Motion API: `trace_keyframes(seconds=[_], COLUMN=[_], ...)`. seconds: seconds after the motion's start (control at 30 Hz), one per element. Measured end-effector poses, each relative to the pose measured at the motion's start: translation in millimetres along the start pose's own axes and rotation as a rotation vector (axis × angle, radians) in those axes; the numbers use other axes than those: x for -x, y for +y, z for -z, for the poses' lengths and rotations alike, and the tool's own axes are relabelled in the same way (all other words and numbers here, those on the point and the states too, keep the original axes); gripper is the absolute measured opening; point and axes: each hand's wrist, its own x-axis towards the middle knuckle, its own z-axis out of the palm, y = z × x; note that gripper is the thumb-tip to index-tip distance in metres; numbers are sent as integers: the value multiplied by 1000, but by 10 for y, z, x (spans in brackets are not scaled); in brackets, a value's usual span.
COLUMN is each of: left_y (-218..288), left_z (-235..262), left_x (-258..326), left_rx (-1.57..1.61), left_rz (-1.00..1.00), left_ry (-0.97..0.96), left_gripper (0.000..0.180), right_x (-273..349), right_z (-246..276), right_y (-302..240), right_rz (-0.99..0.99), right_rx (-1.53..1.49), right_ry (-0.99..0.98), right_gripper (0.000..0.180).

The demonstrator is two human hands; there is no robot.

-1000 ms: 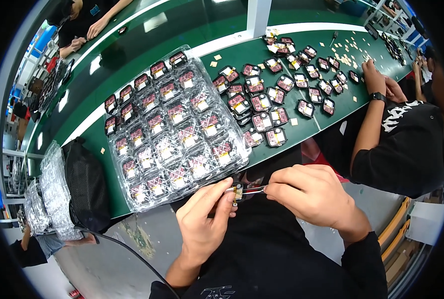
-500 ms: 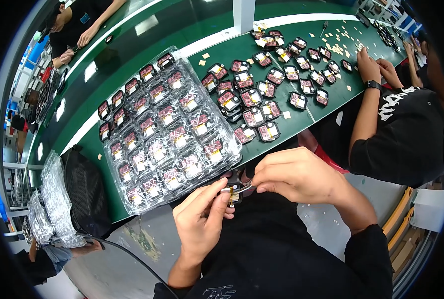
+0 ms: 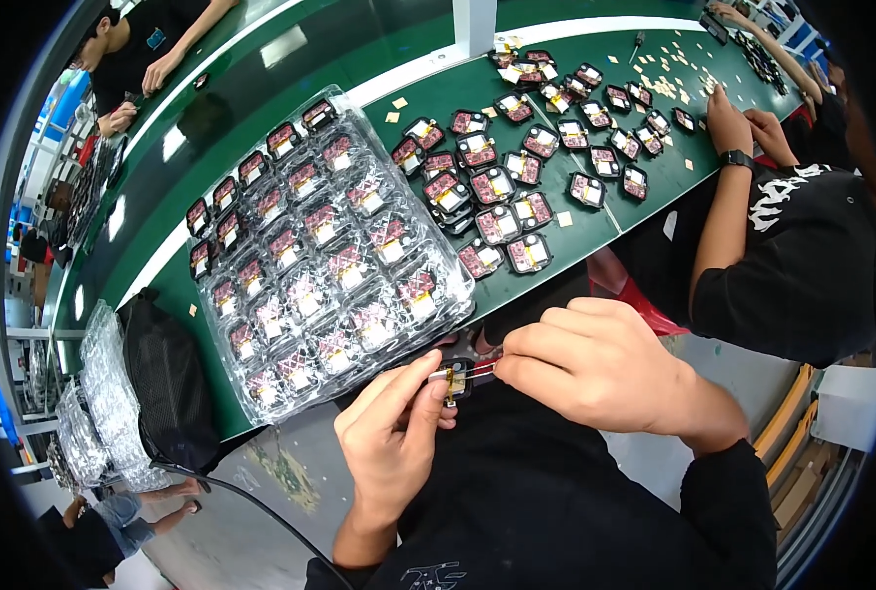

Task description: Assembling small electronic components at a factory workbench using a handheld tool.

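Note:
My left hand [image 3: 393, 438] pinches a small black square part [image 3: 455, 377] with a gold strip hanging from it, held over my lap just below the green table's edge. My right hand [image 3: 595, 364] is closed around a thin metal tool, likely tweezers [image 3: 479, 370], whose tip touches the part. Right above my hands lies a clear plastic tray [image 3: 325, 261] with several rows of the same small parts in pockets. More loose black parts [image 3: 502, 192] lie on the table beside the tray's right end.
A person in a black shirt [image 3: 792, 256] sits at my right with hands on the green table [image 3: 644, 211], among more parts and small tan squares. A black bag [image 3: 167, 383] and stacked clear trays [image 3: 98, 413] sit at my left. Another person [image 3: 138, 59] works across the table.
My head view has shifted slightly, so the tray and table sit a little higher and further left. Both hands stay together on the small part, with little other movement.

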Motion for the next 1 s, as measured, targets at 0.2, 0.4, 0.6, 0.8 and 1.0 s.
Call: trace_keyframes(seconds=[0.2,0.4,0.6,0.8,1.0], left_y=[-3,-22,6,12,0], left_z=[7,28,20,4,20], left_x=[0,11,17,27,37], left_rx=[82,110,64,-42,13], left_rz=[49,73,63,-30,10], left_ry=[-11,6,18,-7,-14], left_gripper=[24,25,25,25,25], right_x=[23,57,34,-39,-62], right_z=[-162,-164,12,75,-18], right_y=[197,185,-10,-40,252], right_rz=[-69,7,33,37,-93], right_rx=[-401,-335,14,102,-481], right_ry=[-20,11,54,-51,-202], right_gripper=[11,11,10,11,7])
